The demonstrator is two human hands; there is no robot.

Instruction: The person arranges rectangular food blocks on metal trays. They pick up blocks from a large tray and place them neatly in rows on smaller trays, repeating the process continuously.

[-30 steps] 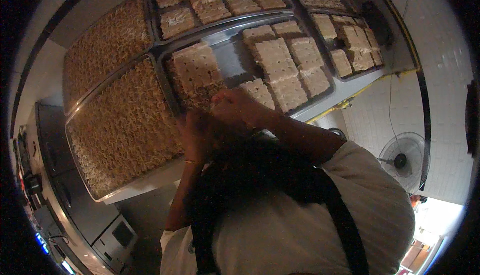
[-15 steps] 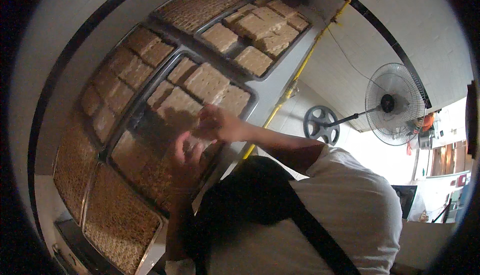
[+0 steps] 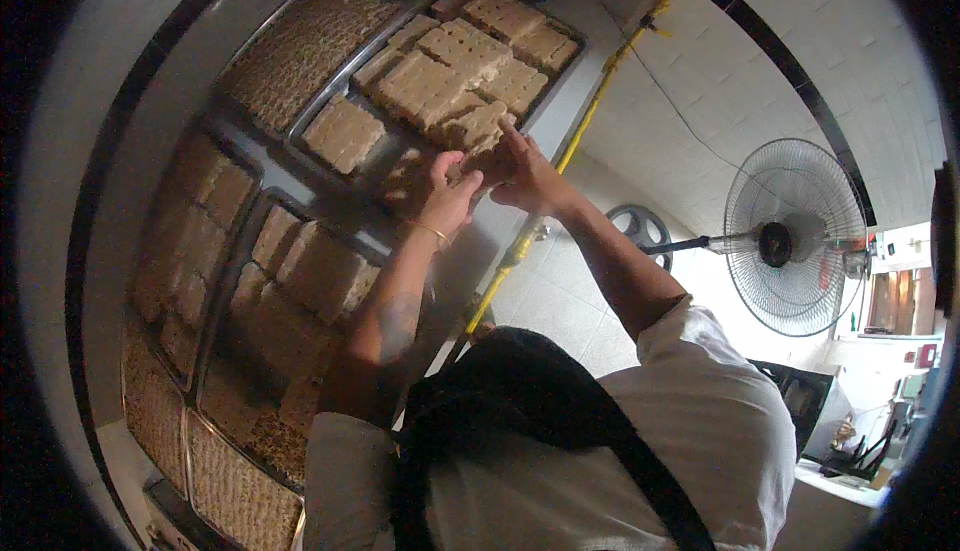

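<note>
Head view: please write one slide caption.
Bare left hand and right hand at a grey rectangular metal tray holding pale brown, dimpled, blocky slabs.

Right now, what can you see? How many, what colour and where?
Trays: at least six, grey, left to top-centre
Holed slabs: many, pale tan, in trays
Textured slabs: three, brown, in left-side trays
Counter: one, light grey, under trays
Pipe: one, yellow, right of trays
Fan: one, grey, right
Tiled wall: one, whitish, upper right
Distant clutter: several, mixed, far right, blurry
Shirt: one, white, bottom
Strap: one, black, over shirt
Wristband: one, golden, left wrist
Left fingers: one set, bare, by holed slabs
Right fingers: one set, bare, beside left
</note>
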